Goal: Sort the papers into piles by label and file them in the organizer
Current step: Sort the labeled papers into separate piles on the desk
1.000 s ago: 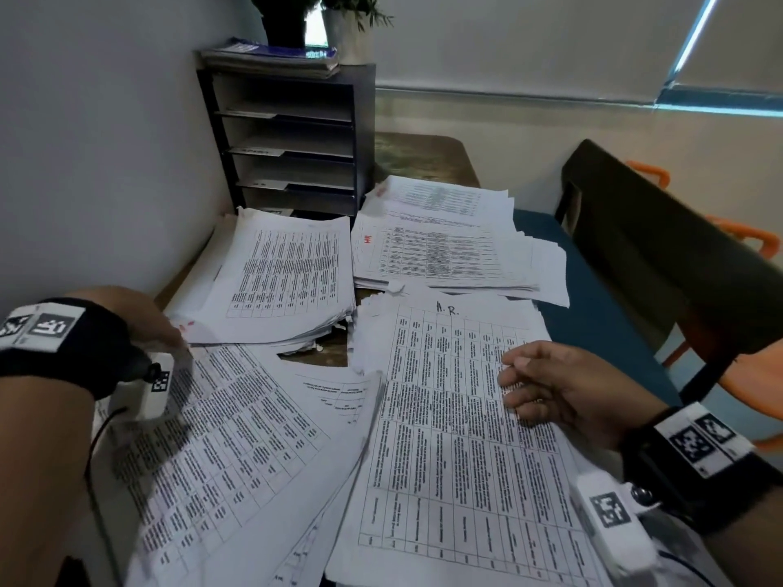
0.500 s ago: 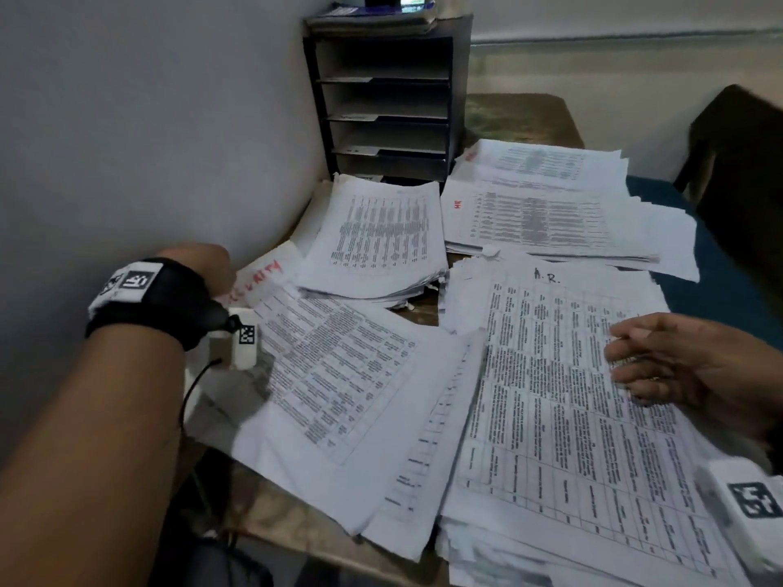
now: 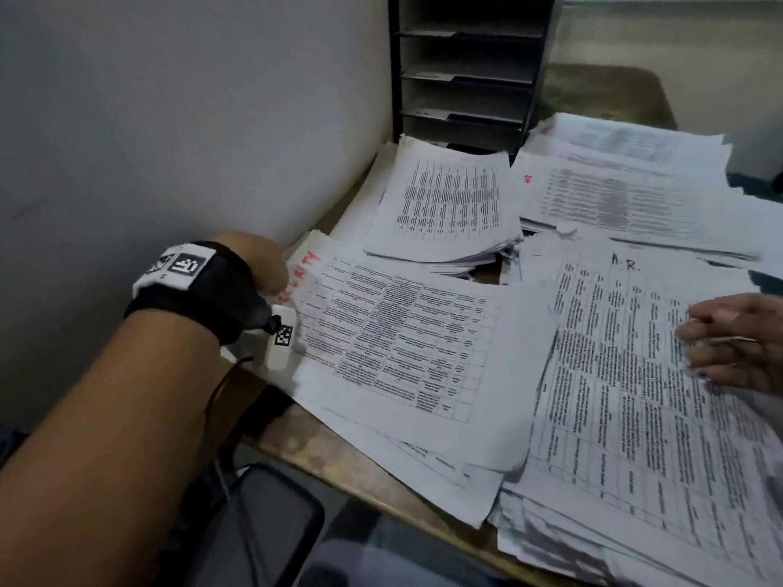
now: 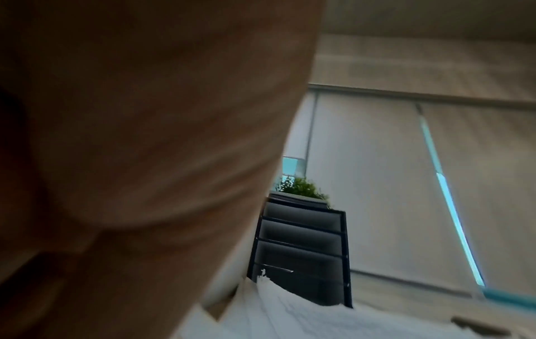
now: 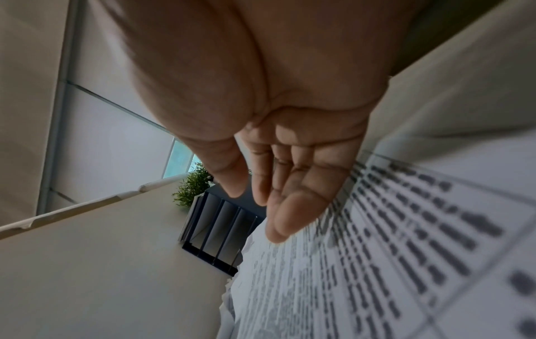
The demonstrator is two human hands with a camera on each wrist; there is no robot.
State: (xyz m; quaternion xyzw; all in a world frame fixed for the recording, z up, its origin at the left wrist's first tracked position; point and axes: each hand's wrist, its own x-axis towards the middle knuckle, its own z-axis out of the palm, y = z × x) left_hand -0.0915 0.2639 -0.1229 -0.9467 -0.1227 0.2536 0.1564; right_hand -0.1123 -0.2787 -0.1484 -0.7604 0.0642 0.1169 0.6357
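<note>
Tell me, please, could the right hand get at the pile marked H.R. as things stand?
Probably yes: the right hand already rests with straight fingers on the H.R. pile, and nothing lies over it.

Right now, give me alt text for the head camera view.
Printed table sheets lie in overlapping piles on a desk; the left hand touches a red-lettered sheet, the right hand rests flat on the A.R. pile. A dark organizer stands behind.

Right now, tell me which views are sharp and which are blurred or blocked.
Head view: dim; the printed tables smear and the right hand blurs. Left wrist view: the left hand fills most of the frame as a soft mass, and the organizer is blurred. Right wrist view: the right hand is fairly sharp, the H.R. pile beneath it streaked.
</note>
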